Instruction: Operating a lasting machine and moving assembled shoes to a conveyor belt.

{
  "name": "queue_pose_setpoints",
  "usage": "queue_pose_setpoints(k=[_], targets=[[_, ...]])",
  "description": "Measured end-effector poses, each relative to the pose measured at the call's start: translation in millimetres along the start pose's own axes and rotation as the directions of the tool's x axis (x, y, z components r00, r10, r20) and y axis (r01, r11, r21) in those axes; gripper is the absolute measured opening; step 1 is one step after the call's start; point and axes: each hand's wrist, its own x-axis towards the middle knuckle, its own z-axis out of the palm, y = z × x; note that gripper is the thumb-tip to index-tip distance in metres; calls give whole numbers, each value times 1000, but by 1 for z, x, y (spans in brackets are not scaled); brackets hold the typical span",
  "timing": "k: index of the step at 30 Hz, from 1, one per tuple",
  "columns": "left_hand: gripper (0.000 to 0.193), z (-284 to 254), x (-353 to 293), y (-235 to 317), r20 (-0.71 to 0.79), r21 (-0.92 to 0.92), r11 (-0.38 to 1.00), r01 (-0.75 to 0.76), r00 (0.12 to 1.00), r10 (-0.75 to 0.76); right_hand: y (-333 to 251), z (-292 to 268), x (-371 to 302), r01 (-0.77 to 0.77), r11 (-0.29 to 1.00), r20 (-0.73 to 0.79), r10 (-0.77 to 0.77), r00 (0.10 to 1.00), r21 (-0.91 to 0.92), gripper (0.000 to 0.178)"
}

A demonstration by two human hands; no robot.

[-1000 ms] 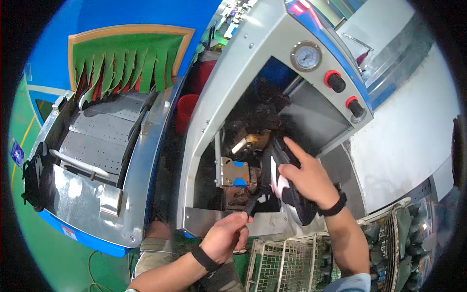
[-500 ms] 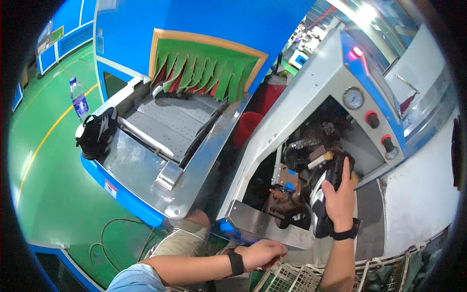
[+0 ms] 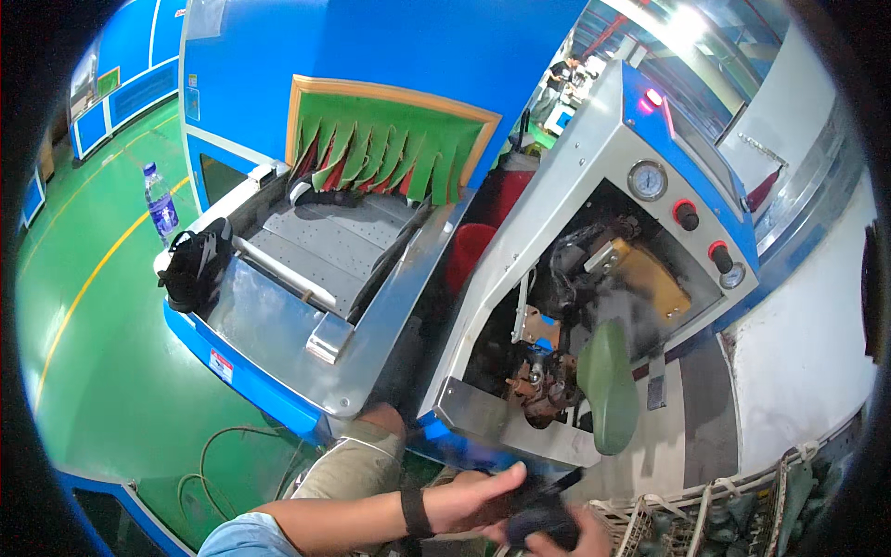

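A dark shoe [image 3: 546,522], smeared by motion, is between my hands at the lower middle of the head view. My right hand [image 3: 583,537] grips it from the right, thumb and fingers wrapped around it. My left hand [image 3: 478,501] meets its left side with the thumb raised; its other fingers are partly hidden behind the shoe. Just above, a bare green shoe last [image 3: 608,385] tilts out of the machine's opening. Next to the last are brown, oily clamp parts [image 3: 543,385] with a blue piece, and a yellowish pad [image 3: 654,278].
The machine's front [image 3: 608,181] carries a gauge [image 3: 647,180] and red-ringed knobs [image 3: 686,215]. A metal conveyor end [image 3: 278,325] at left holds a black shoe [image 3: 197,265] and a bottle [image 3: 161,206]. Green flaps [image 3: 390,148] hang over the conveyor. A wire basket [image 3: 687,520] of lasts stands at lower right.
My right hand has come down from the machine toward my left hand with the shoe, baring the green last. My left hand has turned, thumb up, to the shoe. The view has shifted slightly.
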Motion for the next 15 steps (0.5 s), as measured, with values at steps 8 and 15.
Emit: queue_pose_setpoints(k=[8,15], targets=[[62,-45,-15,-39,-413,845,403,351,908,77,6,-47,135,-178,-169,154,-148,977,969,56],[42,-39,-19,-59,-206,940,298,168,973,101,17,-26,161,138,-284,-177,-118,977,949,50]])
